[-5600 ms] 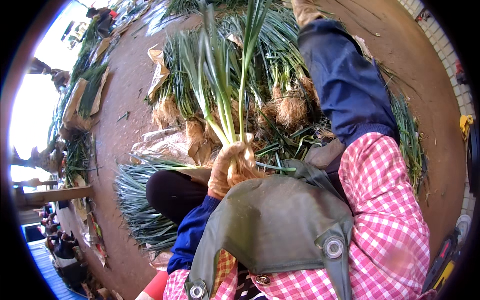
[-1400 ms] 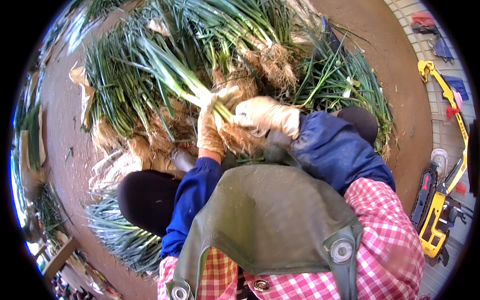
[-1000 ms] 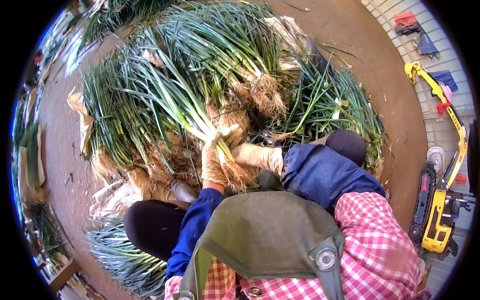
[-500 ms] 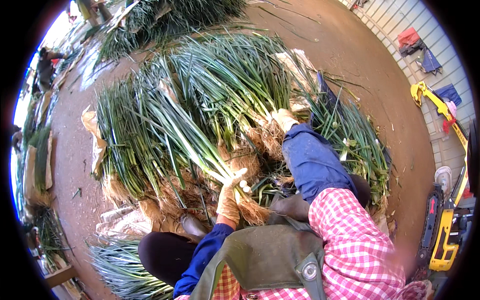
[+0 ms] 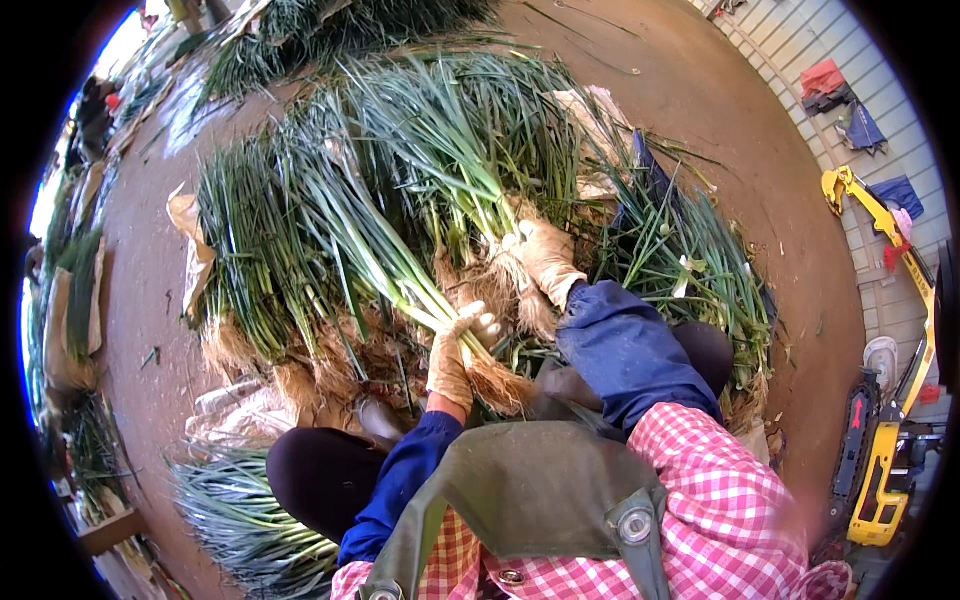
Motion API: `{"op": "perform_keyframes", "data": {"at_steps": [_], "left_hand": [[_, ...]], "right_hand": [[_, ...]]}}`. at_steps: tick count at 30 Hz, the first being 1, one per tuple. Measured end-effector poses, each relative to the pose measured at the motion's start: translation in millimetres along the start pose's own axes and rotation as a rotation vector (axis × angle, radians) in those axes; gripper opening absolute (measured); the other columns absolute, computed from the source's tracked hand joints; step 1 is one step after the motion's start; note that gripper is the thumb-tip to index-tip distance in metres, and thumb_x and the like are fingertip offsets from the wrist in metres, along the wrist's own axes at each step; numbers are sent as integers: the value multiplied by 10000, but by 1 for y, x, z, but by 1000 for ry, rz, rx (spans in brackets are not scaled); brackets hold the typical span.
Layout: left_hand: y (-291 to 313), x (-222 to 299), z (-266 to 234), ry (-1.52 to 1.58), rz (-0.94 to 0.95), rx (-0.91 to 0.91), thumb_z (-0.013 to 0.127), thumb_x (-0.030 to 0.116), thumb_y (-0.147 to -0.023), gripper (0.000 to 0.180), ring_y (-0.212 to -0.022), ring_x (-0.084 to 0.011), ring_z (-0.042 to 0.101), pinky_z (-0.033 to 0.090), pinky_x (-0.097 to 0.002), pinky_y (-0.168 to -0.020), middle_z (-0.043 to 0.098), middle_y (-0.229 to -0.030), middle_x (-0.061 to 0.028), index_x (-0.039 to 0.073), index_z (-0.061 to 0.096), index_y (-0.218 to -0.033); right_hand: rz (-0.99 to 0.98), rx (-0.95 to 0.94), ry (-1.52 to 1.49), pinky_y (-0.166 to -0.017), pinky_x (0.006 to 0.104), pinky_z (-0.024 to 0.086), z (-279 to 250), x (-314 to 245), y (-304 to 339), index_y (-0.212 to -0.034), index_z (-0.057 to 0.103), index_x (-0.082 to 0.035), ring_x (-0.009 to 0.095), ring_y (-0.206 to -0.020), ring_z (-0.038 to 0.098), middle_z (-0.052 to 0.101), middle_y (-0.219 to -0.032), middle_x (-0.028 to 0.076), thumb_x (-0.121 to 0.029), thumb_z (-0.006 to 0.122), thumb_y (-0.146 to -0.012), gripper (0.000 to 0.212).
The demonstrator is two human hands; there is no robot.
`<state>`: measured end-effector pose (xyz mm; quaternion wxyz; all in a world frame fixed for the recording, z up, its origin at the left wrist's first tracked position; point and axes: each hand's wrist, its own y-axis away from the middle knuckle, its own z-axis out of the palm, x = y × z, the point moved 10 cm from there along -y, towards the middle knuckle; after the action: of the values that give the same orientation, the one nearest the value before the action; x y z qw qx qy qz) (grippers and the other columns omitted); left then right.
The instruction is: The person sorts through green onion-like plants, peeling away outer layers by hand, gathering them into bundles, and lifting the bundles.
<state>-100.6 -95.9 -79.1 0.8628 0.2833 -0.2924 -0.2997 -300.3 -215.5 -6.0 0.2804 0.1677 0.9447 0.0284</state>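
Observation:
My left hand [image 5: 452, 365], in a tan glove, is closed around a small bunch of green onions [image 5: 395, 270] just above the roots. Their long green leaves slant up and left, and the brown roots hang out below my fingers. My right hand [image 5: 545, 260], gloved alike, is wrapped round the lower stalks of more green onions [image 5: 480, 195] at the near edge of the large pile. Stringy roots dangle beneath it, and its fingertips are partly hidden among them.
Green onions lie in a heap at the left [image 5: 265, 255], another at the right [image 5: 710, 310], and bluish-green leaves [image 5: 260, 520] at lower left. A far pile [image 5: 350, 40] stands beyond. Brown paper [image 5: 190, 240] edges the heap. A yellow toy excavator [image 5: 880, 490] stands by the white wall.
My right hand has shifted toward me and slightly left, with its fingers around onion stalks. My left hand keeps hold of its bunch, barely moved.

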Motion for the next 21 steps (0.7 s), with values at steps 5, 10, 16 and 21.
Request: {"op": "perform_keyframes", "data": {"at_steps": [5,10,16,21], "left_hand": [[9,10,11,-5,90,-120,520,108,-888,374,-982,-309,655,511,-374,-903,655,-1099,-200,-59,544,-1222],[29,10,22,114,21,-133,539,72,-867,388,-918,-268,665,542,-351,-832,669,-1049,-179,-66,521,-1229],[6,-17,1,274,19,-198,590,137,-887,244,-768,-207,641,542,-324,-675,652,-897,-96,0,596,-1088],[0,-14,0,18,82,-184,634,93,-856,207,-652,-198,627,530,-323,-564,639,-811,-78,9,589,-1040]], "right_hand": [[-143,292,-393,-533,292,463,-47,-26,29,-940,648,-16,170,-626,584,668,-810,112,-162,608,-892,159],[164,-573,-1517,-497,205,402,47,-57,74,-1121,580,68,80,-595,486,611,-805,53,-163,545,-939,297],[213,-527,-1454,-628,245,496,86,-74,80,-1172,566,51,111,-676,567,634,-887,54,-236,469,-990,353],[-20,-394,-999,-687,269,529,92,-79,79,-1190,580,-34,135,-839,630,670,-1035,65,-178,555,-957,275]]}}
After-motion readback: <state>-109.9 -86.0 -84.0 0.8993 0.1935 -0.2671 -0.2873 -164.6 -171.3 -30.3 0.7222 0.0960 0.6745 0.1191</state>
